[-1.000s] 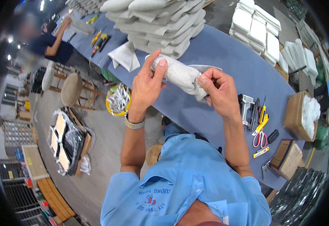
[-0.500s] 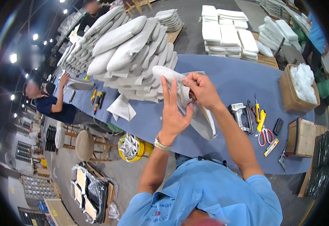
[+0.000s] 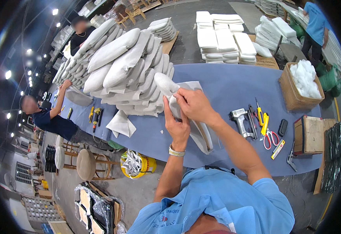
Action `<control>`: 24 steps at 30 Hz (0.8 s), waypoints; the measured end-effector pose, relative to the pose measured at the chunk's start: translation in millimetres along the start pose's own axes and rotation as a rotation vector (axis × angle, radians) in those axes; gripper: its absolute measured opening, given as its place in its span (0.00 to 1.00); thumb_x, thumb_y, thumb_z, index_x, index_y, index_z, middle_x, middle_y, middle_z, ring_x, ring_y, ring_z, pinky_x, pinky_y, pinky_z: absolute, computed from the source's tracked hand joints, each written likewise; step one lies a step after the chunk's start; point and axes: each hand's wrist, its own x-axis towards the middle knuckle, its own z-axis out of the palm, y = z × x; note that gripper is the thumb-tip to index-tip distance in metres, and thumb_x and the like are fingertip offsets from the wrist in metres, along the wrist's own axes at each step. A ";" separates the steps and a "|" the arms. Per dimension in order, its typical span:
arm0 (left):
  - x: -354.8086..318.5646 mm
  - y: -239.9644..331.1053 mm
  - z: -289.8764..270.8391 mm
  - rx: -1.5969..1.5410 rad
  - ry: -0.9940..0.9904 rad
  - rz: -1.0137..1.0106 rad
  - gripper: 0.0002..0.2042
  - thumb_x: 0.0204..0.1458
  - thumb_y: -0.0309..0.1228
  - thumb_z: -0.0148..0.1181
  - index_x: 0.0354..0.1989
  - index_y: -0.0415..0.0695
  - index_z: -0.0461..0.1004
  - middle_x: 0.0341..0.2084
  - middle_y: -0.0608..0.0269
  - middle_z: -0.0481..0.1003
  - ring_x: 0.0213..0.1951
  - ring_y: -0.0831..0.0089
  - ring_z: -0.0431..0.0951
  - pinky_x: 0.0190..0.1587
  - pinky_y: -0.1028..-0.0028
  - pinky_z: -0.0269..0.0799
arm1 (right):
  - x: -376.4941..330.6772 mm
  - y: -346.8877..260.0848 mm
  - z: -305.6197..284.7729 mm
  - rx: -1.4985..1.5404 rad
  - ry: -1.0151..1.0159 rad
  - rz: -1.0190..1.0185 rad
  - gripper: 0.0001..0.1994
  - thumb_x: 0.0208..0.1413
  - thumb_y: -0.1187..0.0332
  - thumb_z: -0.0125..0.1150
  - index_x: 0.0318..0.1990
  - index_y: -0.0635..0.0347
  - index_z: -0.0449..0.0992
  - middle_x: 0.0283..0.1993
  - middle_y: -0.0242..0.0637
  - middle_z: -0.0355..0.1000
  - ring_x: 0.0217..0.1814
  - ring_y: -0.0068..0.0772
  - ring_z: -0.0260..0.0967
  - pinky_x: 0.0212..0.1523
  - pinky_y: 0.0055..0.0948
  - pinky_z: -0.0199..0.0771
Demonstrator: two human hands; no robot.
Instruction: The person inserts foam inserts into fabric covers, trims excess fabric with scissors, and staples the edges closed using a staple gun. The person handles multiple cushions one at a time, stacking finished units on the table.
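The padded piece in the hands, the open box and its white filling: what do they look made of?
Padded piece: probably fabric over soft stuffing; matte, pale grey, rounded. Open box: likely cardboard; dull brown, thin-walled. White filling: seemingly loose fibre, in fluffy clumps; exact type unclear.

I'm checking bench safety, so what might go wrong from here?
The grey padded piece, gripped by the right hand with the left hand at it, appears close to the tall cushion stack; a bump might topple some uneven layers.

The red-handled scissors and silver staple gun lie loose on the table beside the right forearm, which could catch them in a sideways sweep.
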 end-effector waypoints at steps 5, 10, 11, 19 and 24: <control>10.3 1.3 -7.0 -0.090 0.117 -0.072 0.22 0.66 0.29 0.57 0.66 0.33 0.67 0.53 0.45 0.76 0.48 0.65 0.79 0.46 0.72 0.74 | -9.7 -10.8 11.0 -0.181 0.026 -0.029 0.14 0.65 0.59 0.54 0.32 0.59 0.76 0.23 0.49 0.75 0.26 0.60 0.74 0.28 0.52 0.71; 23.6 -21.3 -32.9 0.073 0.004 -0.221 0.13 0.69 0.31 0.53 0.52 0.34 0.77 0.27 0.64 0.76 0.29 0.79 0.69 0.32 0.77 0.67 | -9.7 -10.7 21.5 0.128 0.093 -0.047 0.13 0.64 0.60 0.59 0.31 0.60 0.75 0.18 0.43 0.72 0.19 0.45 0.73 0.23 0.41 0.70; 27.2 -20.7 -34.0 -0.023 0.061 -0.164 0.12 0.70 0.31 0.52 0.44 0.35 0.78 0.23 0.67 0.72 0.28 0.81 0.66 0.30 0.77 0.64 | -14.1 -9.3 24.2 0.250 0.051 0.016 0.14 0.65 0.61 0.59 0.31 0.60 0.74 0.17 0.40 0.70 0.18 0.38 0.71 0.22 0.37 0.68; 60.3 57.3 -58.3 0.231 -0.395 0.003 0.13 0.68 0.37 0.53 0.38 0.41 0.79 0.20 0.43 0.72 0.20 0.47 0.72 0.24 0.60 0.66 | -60.9 -21.8 -12.6 0.788 0.056 0.309 0.15 0.72 0.64 0.51 0.32 0.61 0.73 0.15 0.25 0.64 0.12 0.14 0.58 0.14 0.20 0.54; -22.6 -47.7 17.7 0.382 -0.720 -0.098 0.15 0.68 0.40 0.50 0.43 0.41 0.79 0.24 0.42 0.77 0.29 0.42 0.79 0.31 0.48 0.70 | -117.6 105.7 19.5 0.555 0.281 0.682 0.15 0.66 0.64 0.58 0.27 0.63 0.73 0.18 0.28 0.69 0.17 0.18 0.63 0.19 0.25 0.61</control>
